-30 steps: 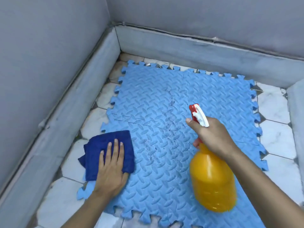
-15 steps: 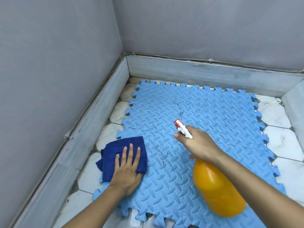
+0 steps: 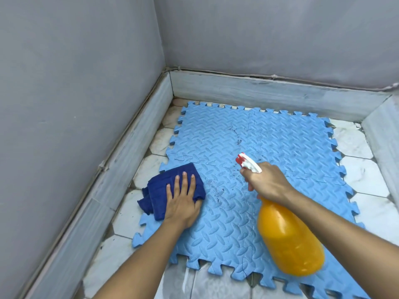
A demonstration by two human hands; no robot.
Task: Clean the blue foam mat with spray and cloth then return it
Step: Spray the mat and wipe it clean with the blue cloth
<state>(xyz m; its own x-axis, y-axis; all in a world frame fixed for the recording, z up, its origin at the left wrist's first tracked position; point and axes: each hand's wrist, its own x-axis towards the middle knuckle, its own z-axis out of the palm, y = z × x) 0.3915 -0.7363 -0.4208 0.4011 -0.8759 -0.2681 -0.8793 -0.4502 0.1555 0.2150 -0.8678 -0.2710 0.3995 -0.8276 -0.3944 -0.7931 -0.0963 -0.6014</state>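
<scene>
We have a single head-worn, wide-angle view, looking forward and steeply down into a room corner. The wall bows at left from lens distortion. We see both forearms entering from the bottom edge, near the lens; the blue foam mat fills mid-frame, with the skirting beyond it.

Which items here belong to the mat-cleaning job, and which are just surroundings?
Job: blue foam mat; dark blue cloth under left hand; orange spray bottle in right hand.
Surroundings: white tiled floor; grey walls; marble skirting.
</scene>
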